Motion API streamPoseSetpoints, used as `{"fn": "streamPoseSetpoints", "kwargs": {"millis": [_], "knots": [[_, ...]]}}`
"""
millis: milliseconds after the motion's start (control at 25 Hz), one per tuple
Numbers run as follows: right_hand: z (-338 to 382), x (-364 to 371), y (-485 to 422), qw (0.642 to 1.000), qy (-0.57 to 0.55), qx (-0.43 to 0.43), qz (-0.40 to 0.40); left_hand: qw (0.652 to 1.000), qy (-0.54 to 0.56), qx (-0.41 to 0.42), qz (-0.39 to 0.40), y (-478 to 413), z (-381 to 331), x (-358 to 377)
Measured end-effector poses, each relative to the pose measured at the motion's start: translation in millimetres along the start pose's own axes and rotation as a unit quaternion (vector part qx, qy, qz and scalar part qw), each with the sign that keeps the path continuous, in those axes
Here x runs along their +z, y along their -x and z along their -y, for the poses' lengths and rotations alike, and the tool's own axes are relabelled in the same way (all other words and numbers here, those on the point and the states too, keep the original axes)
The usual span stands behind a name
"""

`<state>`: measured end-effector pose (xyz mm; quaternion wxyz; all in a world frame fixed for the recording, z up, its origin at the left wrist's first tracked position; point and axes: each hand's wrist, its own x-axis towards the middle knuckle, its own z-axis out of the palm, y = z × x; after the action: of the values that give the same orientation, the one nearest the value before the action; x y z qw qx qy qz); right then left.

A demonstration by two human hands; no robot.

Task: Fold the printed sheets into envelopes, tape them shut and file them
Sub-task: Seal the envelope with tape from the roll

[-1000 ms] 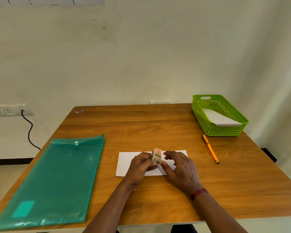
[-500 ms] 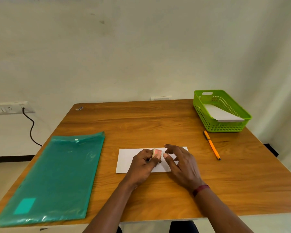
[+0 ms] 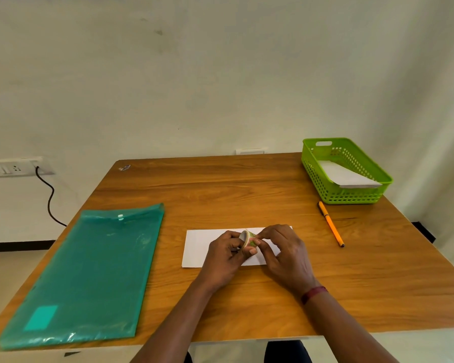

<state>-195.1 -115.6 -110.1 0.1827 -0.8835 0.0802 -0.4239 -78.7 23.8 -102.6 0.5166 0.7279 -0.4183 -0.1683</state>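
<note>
Your left grip point(image 3: 224, 254) is curled round a small patterned tape roll point(image 3: 249, 238), fingers and thumb closed on its sides, holding it on edge just above the folded white sheet point(image 3: 197, 247); your right grip point(image 3: 283, 254) meets it from the other side, thumb and forefinger pinching at the roll's upper rim, the other fingers loosely bent over the paper; whether a loose end of tape lies between those fingertips is too small to tell. The folded sheet lies flat on the wooden desk point(image 3: 233, 195), near its front edge and about midway across, long side running left to right; both your wrists hide its near middle part, and its left end and far right corner show. A dark red wristband point(image 3: 313, 293) sits on your right wrist.

To your left, well apart from the sheet, a teal plastic document folder point(image 3: 89, 271) lies flat, its flap at the far end with a white snap button point(image 3: 120, 216), its near end at the front edge of the desk. At the far right corner stands a lime-green mesh basket point(image 3: 351, 199); a folded white paper point(image 3: 344, 175) leans inside it, resting on the near rim. An orange pen point(image 3: 330, 224) lies on the desk between the basket and your right grip, touching neither. On the wall to the left, a white socket strip point(image 3: 5, 169) carries a black cable point(image 3: 49, 197) that hangs down.
</note>
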Motion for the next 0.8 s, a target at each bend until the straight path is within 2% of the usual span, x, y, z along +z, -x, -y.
{"fn": "streamPoseSetpoints", "kwargs": {"millis": [360, 600, 800], "knots": [[-0.5, -0.6, 1.9, 1.000, -0.014, -0.006, -0.018, 0.994, 0.096, -0.049, 0.007, -3.5, 6.0, -5.9], [-3.8, -5.5, -2.2, 0.990, -0.111, 0.071, -0.045, 0.988, 0.138, -0.066, 0.008, -4.9, 7.0, -8.2], [-3.8, -4.3, -4.8, 0.990, -0.064, 0.121, -0.038, 0.987, 0.141, -0.074, -0.015, -5.7, 8.9, -6.3]]}}
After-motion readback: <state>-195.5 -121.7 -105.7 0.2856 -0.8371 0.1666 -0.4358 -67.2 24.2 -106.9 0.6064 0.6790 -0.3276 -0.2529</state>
